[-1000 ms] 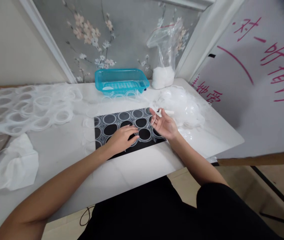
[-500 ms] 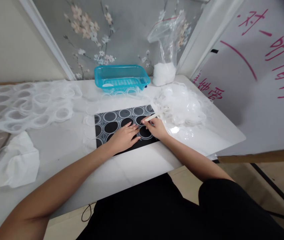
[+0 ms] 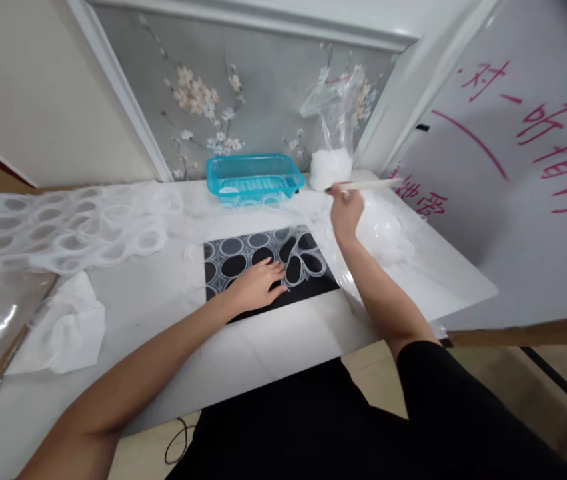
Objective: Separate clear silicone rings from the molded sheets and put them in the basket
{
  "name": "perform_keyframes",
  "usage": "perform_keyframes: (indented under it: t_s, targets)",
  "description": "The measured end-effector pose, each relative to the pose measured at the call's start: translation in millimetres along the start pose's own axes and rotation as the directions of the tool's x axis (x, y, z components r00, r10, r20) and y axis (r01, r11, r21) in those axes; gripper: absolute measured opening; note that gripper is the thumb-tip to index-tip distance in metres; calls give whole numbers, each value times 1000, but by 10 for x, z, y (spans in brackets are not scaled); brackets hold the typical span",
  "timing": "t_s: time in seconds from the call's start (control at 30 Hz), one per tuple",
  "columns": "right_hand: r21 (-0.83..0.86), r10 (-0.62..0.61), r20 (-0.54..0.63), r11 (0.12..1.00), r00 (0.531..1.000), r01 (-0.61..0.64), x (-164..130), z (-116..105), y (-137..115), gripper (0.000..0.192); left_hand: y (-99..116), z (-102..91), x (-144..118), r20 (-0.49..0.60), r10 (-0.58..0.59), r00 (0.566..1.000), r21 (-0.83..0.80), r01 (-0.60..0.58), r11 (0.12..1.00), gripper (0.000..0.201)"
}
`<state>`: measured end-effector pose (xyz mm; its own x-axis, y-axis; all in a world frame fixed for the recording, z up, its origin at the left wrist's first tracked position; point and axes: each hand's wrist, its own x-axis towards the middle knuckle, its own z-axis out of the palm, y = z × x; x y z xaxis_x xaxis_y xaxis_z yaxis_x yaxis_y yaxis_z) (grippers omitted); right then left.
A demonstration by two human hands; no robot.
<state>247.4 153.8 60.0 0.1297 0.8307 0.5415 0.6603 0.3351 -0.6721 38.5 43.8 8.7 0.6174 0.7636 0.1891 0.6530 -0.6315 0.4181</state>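
A black mat lies on the white table, covered by a clear film sheet with round cut-outs. My left hand presses flat on the film over the mat. My right hand is raised above the mat's right side, shut on a thin pale stick that points right. It also lifts a strip of the clear film up from the mat. A heap of clear film scraps lies just right of that hand.
A blue plastic basket stands at the back of the table, with a clear bag of white pieces beside it. Long perforated film sheets cover the left side, above a crumpled white cloth. A white board with red writing leans at right.
My right hand rose from the mat up and to the right, pulling a strip of film with it. The stick now points right. My left hand stayed pressed on the mat.
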Motion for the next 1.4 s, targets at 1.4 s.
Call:
perform_keyframes:
  t_s: [1.4]
  targets:
    - [696,-261,504,688,823,-207,-520,-749,-1514,19,1263,-1237,-616,68,-699,712,-845,-332,-420,24]
